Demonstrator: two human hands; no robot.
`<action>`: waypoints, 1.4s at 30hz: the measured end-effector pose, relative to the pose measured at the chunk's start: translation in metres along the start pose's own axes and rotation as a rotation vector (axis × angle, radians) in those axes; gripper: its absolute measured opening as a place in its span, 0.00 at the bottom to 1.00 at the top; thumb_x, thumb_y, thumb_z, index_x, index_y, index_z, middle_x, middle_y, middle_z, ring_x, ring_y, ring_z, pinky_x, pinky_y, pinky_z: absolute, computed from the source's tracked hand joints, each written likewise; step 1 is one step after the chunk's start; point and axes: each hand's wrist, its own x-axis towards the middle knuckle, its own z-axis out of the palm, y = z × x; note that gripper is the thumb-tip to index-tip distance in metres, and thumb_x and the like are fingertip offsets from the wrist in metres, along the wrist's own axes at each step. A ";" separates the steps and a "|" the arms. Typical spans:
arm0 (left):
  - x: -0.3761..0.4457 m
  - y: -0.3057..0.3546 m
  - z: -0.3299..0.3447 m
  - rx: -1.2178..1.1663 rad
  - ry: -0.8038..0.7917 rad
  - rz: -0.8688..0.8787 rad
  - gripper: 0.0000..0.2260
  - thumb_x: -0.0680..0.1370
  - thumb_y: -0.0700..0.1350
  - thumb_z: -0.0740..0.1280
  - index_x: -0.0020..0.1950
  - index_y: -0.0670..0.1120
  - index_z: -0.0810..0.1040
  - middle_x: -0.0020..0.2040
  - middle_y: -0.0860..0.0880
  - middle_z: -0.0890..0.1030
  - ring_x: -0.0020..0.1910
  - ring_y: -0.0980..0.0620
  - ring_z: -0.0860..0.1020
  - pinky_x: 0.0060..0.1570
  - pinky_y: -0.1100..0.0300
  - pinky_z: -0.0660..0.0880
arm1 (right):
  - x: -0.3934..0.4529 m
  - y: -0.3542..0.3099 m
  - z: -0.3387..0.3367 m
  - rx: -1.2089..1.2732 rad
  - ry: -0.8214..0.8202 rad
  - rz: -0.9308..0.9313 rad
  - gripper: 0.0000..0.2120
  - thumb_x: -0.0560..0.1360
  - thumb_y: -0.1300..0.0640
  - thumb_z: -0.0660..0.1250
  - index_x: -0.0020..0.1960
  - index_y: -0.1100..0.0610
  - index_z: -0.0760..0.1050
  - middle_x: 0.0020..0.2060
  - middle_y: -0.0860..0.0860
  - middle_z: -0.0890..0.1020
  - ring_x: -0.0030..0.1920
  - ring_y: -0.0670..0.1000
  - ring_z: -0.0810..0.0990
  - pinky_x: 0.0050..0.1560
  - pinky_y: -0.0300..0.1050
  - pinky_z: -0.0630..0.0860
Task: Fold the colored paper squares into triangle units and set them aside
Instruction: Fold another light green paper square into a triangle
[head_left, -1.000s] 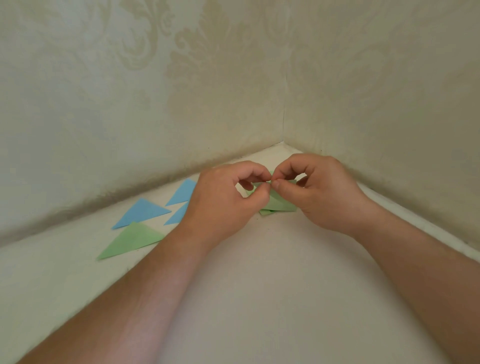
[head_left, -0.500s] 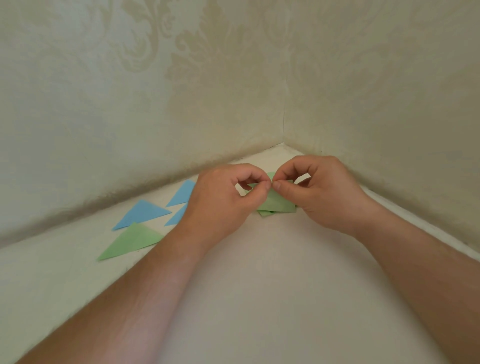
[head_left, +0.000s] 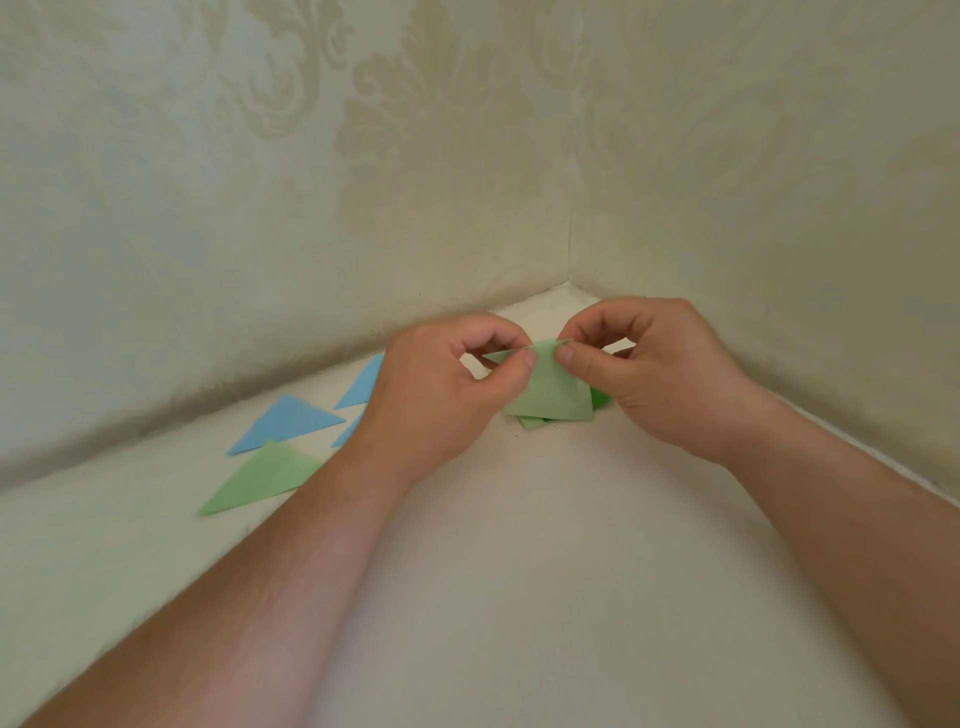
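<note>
Head view: left hand (head_left: 447, 384) and right hand (head_left: 660, 369) each pinching top edge of green square (head_left: 553, 392), lifted just above table (head_left: 519, 571). I'd match corners before creasing. Finished triangles (head_left: 270, 475) lie left.

Two walls (head_left: 260, 208) meet in a corner straight ahead, their vertical seam (head_left: 571, 218) running down to the far point of the bench (head_left: 519, 597). Both are covered in pale cream wallpaper with a faint damask pattern of scrolls and leaves, slightly darker than its ground. The bench is a plain off-white surface, matte and lightly textured, that fills the lower half of the view and narrows into the corner; the light is soft and even, with a dim shadow along the foot of the left wall.
</note>
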 end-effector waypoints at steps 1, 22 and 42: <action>0.000 -0.001 0.000 0.001 -0.004 -0.001 0.05 0.77 0.44 0.74 0.42 0.52 0.84 0.40 0.57 0.82 0.23 0.61 0.68 0.29 0.71 0.63 | 0.000 0.000 -0.001 0.005 -0.005 0.006 0.06 0.78 0.60 0.73 0.42 0.54 0.82 0.33 0.41 0.82 0.29 0.39 0.76 0.32 0.30 0.69; 0.000 -0.003 0.007 -0.068 -0.032 0.002 0.06 0.78 0.42 0.73 0.41 0.51 0.85 0.39 0.56 0.85 0.44 0.55 0.83 0.48 0.58 0.78 | 0.002 0.001 0.000 0.105 0.045 0.056 0.03 0.75 0.58 0.74 0.45 0.50 0.84 0.35 0.42 0.81 0.36 0.45 0.75 0.36 0.40 0.72; 0.010 -0.012 0.009 -0.437 0.078 -0.188 0.04 0.80 0.42 0.72 0.53 0.44 0.85 0.48 0.42 0.86 0.44 0.51 0.82 0.55 0.46 0.81 | 0.001 0.006 0.000 -0.038 -0.028 0.110 0.13 0.79 0.48 0.71 0.39 0.54 0.83 0.32 0.52 0.81 0.34 0.47 0.74 0.37 0.43 0.70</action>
